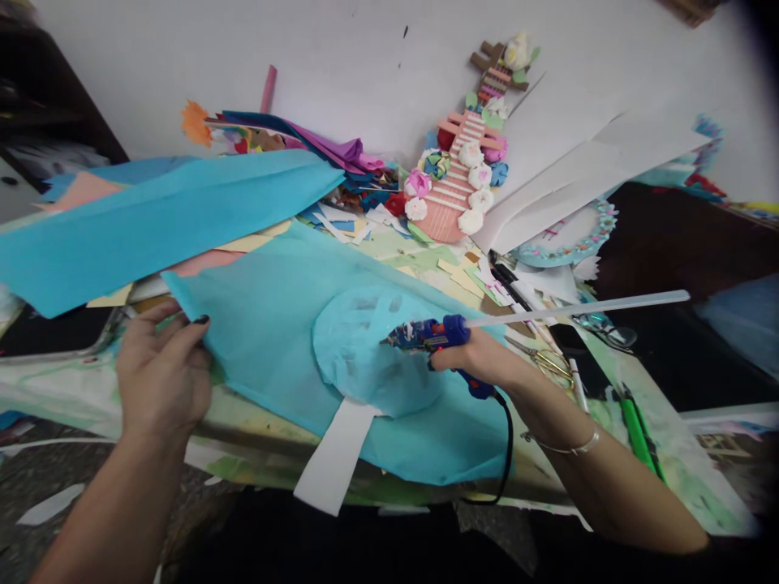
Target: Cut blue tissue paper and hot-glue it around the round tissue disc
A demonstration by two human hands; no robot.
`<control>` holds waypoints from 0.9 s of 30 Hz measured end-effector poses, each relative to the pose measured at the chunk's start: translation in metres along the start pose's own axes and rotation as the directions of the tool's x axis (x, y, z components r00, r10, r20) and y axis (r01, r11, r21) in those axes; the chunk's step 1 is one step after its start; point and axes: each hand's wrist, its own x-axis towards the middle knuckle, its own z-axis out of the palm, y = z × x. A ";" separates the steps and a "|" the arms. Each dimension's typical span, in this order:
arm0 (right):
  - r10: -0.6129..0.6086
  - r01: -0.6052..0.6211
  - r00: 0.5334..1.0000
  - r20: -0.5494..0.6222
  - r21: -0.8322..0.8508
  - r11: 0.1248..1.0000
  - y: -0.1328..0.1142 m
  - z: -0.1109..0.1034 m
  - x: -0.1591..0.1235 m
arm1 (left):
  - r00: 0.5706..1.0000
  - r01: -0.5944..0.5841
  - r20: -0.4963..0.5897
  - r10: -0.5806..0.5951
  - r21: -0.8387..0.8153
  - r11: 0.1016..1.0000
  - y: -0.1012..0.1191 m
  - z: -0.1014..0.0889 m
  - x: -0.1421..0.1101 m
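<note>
My right hand (466,357) is wrapped round a blue hot glue gun (419,334), from whose back a long clear glue stick (578,308) juts to the right. Its nozzle points left over a light-blue paper-covered disc (341,357) with dark patches showing through. A white strip (337,462) extends from the disc's lower edge past the table front. Beneath the disc lies a sheet of turquoise crepe paper (261,324). At the sheet's left corner, my left hand (167,365) pinches the paper edge between thumb and fingers.
Folded turquoise paper (182,211) lies at the back left, above a dark phone (54,332). A paper-flower guitar (454,195) leans on the wall. Gold-handled scissors (551,365), pens and a green cutter (636,430) lie at right. The glue gun's black cord (508,454) hangs near the front edge.
</note>
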 end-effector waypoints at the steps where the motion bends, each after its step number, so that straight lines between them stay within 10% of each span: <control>1: -0.025 0.025 0.999 0.023 0.002 1.000 -0.001 0.002 -0.002 | 1.000 -0.002 0.007 0.002 0.003 1.000 0.000 0.000 0.000; 11: 0.046 -0.046 0.976 -0.214 0.005 0.999 -0.001 -0.007 0.029 | 1.000 0.028 -0.014 -0.028 -0.002 1.000 0.000 0.001 0.001; 22: 0.003 -0.003 1.000 0.009 0.033 0.999 -0.005 0.008 0.010 | 1.000 0.003 0.011 -0.002 -0.018 1.000 0.001 0.003 -0.002; 27: 0.020 -0.009 0.984 -0.179 0.062 0.998 -0.006 -0.002 0.025 | 1.000 0.010 -0.007 -0.010 -0.003 1.000 0.003 0.004 -0.003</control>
